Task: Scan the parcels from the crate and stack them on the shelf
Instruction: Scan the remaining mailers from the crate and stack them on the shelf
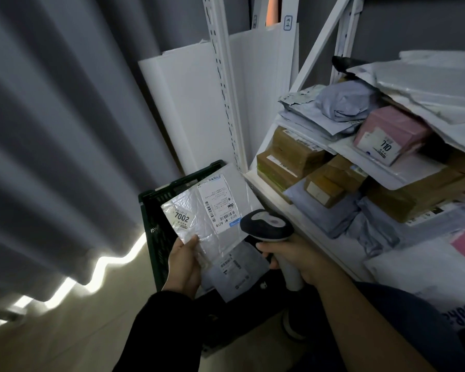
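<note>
Head view: above the crate (177,183), the left grip (184,264) pinches a white parcel (212,208) by its lower corner, label facing up. Right of the crate, the right grip (293,260) curls round the scanner (266,226), whose head is just beside the parcel. Farther right stands the loaded shelf (279,208).

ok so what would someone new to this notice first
Front and centre, the left hand holds a white parcel labelled 7002 above the dark green crate, while the right hand grips a handheld scanner right beside it. To the right, the white shelf is crammed with brown boxes, grey mailers and a pink parcel marked 710.
</note>
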